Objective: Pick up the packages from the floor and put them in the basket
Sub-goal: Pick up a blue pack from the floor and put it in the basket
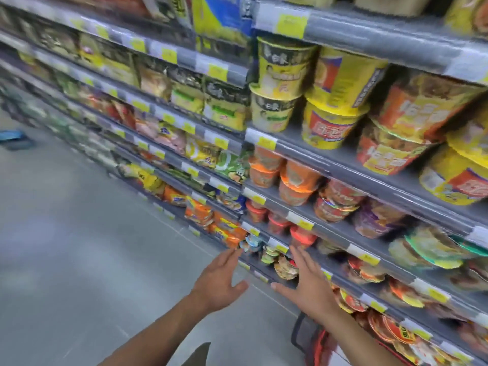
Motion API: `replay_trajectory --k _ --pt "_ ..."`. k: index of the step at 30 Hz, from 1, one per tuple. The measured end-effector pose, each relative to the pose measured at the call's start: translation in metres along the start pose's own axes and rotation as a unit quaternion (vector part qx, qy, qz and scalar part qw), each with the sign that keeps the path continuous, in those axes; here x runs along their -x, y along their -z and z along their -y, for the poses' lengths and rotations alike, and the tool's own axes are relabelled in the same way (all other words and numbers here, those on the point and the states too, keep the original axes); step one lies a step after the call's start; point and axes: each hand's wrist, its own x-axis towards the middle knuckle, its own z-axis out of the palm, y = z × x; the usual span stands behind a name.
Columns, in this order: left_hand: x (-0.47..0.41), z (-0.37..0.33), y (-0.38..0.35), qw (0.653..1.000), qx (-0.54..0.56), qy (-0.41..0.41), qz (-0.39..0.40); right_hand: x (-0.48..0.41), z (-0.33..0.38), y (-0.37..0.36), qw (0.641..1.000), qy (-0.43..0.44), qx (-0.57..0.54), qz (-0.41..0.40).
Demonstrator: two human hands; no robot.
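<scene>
My left hand [217, 280] and my right hand [307, 282] are stretched out in front of me, palms facing each other, fingers apart, holding nothing. They hover in front of the lower shelves of a shop aisle. A red basket [320, 344] with a dark handle shows partly at the bottom, under my right forearm; its inside is hidden. A blue package [12, 134] lies on the grey floor [79, 247] far off at the left edge, blurred. No package is near my hands.
Grey shelves [343, 165] run from the right to the far left, packed with noodle cups [330, 125] and bags [198, 212], with yellow price tags along the edges. The whole frame is blurred by motion.
</scene>
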Motion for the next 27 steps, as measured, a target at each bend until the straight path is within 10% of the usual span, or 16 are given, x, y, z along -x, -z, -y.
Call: replay_trajectory --k 27 --pt "0.155 0.386 0.243 0.898 0.058 0.33 -0.286 -0.246 0.537 -0.165 0.909 0.386 0.12 0.103"
